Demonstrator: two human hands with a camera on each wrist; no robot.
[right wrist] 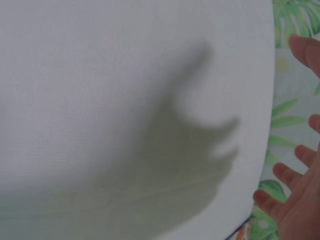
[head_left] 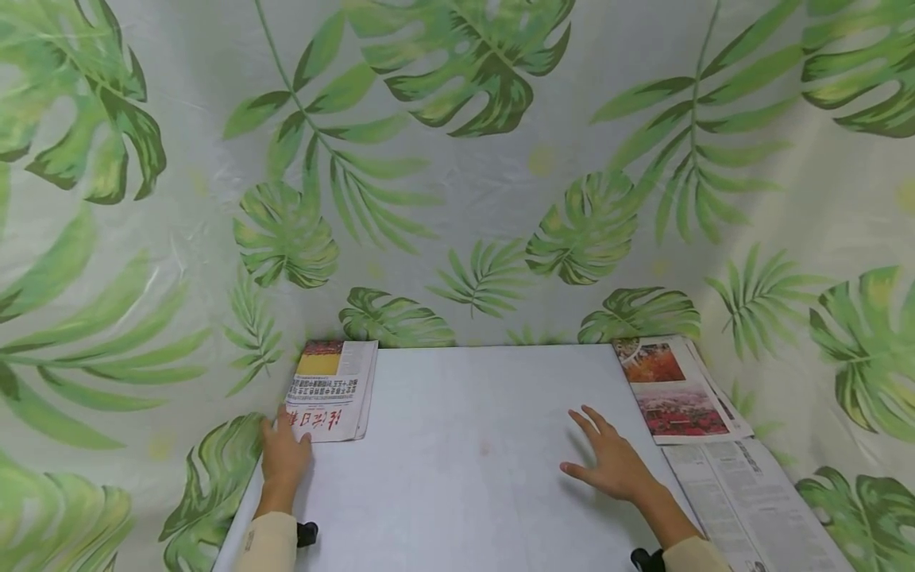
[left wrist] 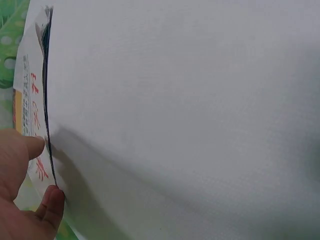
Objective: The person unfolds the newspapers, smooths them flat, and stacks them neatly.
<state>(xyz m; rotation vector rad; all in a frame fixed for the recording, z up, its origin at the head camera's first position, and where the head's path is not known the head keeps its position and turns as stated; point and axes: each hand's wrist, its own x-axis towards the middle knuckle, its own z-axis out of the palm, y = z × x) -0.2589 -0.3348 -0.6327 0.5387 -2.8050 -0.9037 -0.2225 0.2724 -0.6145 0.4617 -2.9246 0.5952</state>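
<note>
My left hand (head_left: 284, 461) is at the near left corner of a folded newspaper (head_left: 346, 401) with red characters. In the left wrist view, the thumb (left wrist: 35, 147) overlaps the printed face near the paper's edge, and other fingertips (left wrist: 54, 200) lie by its corner. Thumb and fingers are spread apart; whether they press on the paper is hard to tell. My right hand (head_left: 611, 465) hovers over the white tabletop (head_left: 465, 477), fingers spread and holding nothing. Its shadow falls on the white surface in the right wrist view.
Newspaper sheets with colour photos (head_left: 682, 405) lie at the table's far right. Below them, a printed grey newspaper page (head_left: 750, 492) runs along the right edge. A leaf-patterned curtain (head_left: 486, 199) surrounds the table at the back and sides.
</note>
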